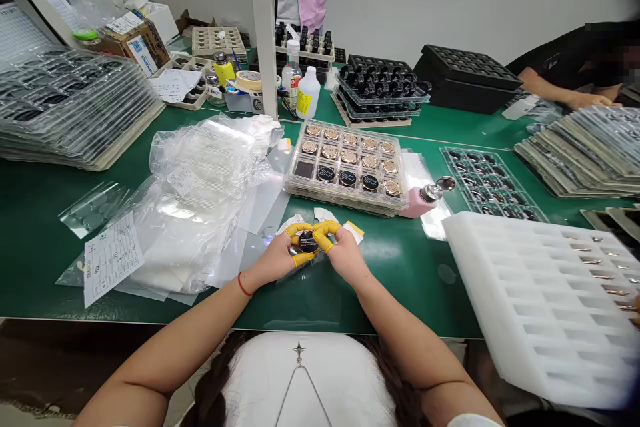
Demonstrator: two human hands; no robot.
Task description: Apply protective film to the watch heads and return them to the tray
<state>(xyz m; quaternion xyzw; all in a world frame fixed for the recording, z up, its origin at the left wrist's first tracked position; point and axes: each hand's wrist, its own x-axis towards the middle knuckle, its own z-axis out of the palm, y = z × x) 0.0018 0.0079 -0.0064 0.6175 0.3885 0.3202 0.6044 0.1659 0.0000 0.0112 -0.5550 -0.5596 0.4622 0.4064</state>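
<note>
We clamp one black disc (308, 241) between cot-covered fingertips of left hand (274, 259) and right hand (345, 255), over the green mat (400, 273). In the clear tray (294, 187) beyond: three dark discs (347, 178), one cell apparently empty, the rest gold-faced. We judge most remain.

Left hand (277, 258) and right hand (346, 255) together, fingertips in pinch.

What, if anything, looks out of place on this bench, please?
Nothing is spilled. In the clear tray, the front-left slot looks empty, unlike the rest; the left hand and right hand hold a black disc.
</note>
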